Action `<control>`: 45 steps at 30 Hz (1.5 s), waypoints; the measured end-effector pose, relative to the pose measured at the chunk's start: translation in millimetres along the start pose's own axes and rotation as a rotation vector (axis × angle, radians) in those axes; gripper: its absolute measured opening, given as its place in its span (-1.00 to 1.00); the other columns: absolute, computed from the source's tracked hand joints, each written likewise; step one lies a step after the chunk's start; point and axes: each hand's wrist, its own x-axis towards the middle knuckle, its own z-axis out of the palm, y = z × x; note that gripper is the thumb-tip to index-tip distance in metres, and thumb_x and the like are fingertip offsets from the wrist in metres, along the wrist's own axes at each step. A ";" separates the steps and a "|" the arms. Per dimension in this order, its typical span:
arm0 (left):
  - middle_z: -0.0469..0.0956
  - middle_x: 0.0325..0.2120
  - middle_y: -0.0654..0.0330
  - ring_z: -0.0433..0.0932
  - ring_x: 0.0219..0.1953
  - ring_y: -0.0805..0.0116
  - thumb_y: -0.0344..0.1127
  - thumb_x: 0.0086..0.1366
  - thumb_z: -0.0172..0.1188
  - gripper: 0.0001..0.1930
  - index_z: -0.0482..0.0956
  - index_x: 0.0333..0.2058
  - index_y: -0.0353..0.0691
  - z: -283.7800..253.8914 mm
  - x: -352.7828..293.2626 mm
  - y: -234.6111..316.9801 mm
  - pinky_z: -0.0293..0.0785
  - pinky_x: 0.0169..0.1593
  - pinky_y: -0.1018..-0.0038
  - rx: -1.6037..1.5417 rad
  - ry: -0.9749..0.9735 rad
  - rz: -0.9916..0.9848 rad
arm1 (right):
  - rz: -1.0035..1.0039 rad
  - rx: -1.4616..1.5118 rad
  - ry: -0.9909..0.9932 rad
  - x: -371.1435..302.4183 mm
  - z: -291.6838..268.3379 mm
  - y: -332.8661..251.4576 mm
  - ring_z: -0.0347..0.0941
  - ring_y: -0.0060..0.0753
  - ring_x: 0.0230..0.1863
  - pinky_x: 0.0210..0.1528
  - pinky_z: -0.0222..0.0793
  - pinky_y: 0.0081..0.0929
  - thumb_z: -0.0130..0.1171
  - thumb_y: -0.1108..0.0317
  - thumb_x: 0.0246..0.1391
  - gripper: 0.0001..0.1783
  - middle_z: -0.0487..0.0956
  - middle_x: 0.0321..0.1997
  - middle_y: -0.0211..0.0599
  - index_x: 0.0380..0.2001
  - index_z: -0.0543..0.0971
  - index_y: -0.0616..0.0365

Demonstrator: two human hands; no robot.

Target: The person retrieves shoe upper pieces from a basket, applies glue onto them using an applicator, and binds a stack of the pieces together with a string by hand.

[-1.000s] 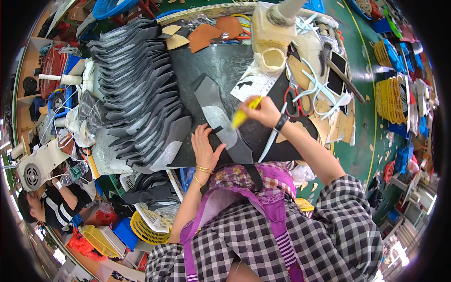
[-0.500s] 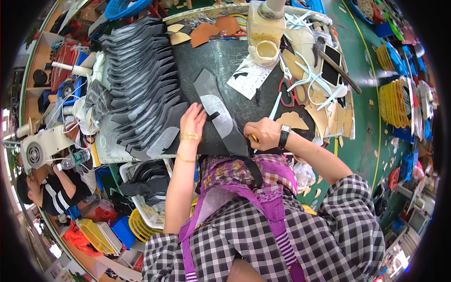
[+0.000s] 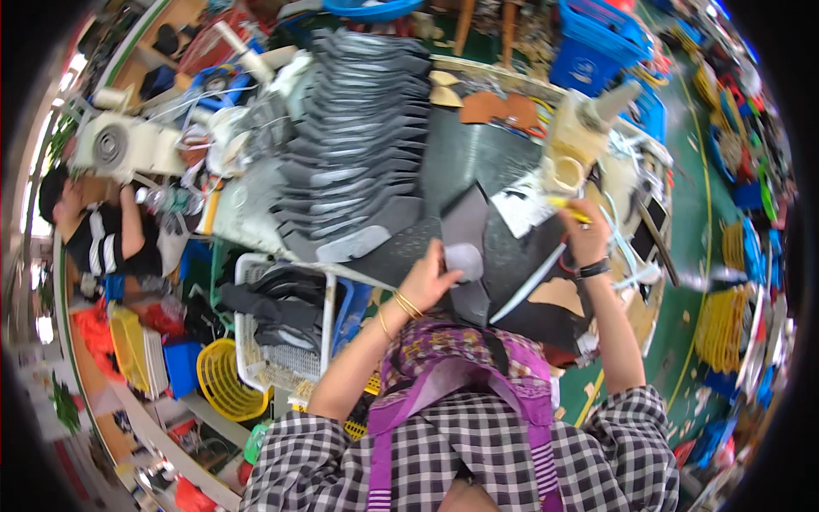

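In the head view I count two hands, both mine, held apart over the bench, plus one co-worker (image 3: pixel 107 239) in a striped dark top at the far left. My left hand (image 3: pixel 424 280) lies at the near left edge of a single dark grey panel (image 3: pixel 466 224), thumb over it; whether I pinch it or only press, I cannot tell. The panel sits on the bench in front of me, with one paler patch (image 3: pixel 465 257) on its lower half. My right hand (image 3: pixel 589 237) is closed around one yellow tool (image 3: pixel 581 217), up near one white paper sheet (image 3: pixel 519 211).

Left of the panel stands one fanned row of grey panels (image 3: pixel 358 154), overlapping too closely for me to count. Past the bench's dark middle lie two orange-brown pieces (image 3: pixel 482 108) and two cream pieces (image 3: pixel 444 97). One off-white jug (image 3: pixel 573 136) stands at the back right. One pale blue strip (image 3: pixel 531 284) and one tan scrap (image 3: pixel 559 294) lie between my right forearm and the panel. By my left elbow is one white basket (image 3: pixel 328 328) of dark pieces.

Half a second ago my left hand was just beside the panel, and my right hand was low, by its near end. Now the left is on it and the right is farther off. The whole view has turned too, so I cannot tell whether the panel itself has shifted.
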 end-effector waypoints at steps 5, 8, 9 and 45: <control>0.39 -0.24 0.17 0.48 -0.31 0.28 -0.44 0.19 0.11 -0.42 0.02 0.13 -0.19 -26.6 -80.9 -13.4 0.50 -0.17 0.33 -0.556 0.406 0.022 | -0.298 -0.392 -0.155 17.9 0.9 47.3 0.44 -0.16 -0.21 -0.21 0.38 -0.35 0.32 0.33 -0.20 -0.67 0.42 -0.19 -0.27 -0.27 0.56 0.08; 0.40 -0.20 0.20 0.50 -0.20 0.30 -0.55 0.25 -0.02 -0.40 -0.05 0.16 0.09 -50.7 -99.1 -15.1 0.50 -0.06 -0.01 -1.192 0.735 0.078 | -0.353 -0.526 -0.263 15.1 4.8 61.0 0.43 -0.17 -0.18 -0.18 0.37 -0.35 0.22 0.50 -0.23 -0.63 0.42 -0.19 -0.29 -0.22 0.56 0.05; 0.42 -0.20 0.25 0.52 -0.21 0.33 -0.53 0.26 0.00 -0.44 0.01 0.13 0.13 -54.5 -97.9 -24.3 0.51 -0.07 0.07 -1.200 0.789 0.094 | -0.387 -0.526 -0.274 16.0 5.3 61.5 0.42 -0.18 -0.18 -0.16 0.36 -0.35 0.10 0.58 -0.24 -0.48 0.44 -0.19 -0.28 -0.09 0.51 0.01; 0.31 -0.51 0.32 0.25 -0.62 0.62 -0.26 0.32 0.00 -0.79 0.32 -0.15 -0.19 -117.0 -90.6 -88.4 0.15 -0.56 0.68 -0.460 1.215 -0.221 | -0.117 -0.285 -0.391 67.7 77.6 -21.8 0.49 -0.03 -0.36 -0.30 0.38 -0.19 0.03 0.34 -0.01 -0.83 0.54 -0.45 -0.03 -0.45 0.55 0.18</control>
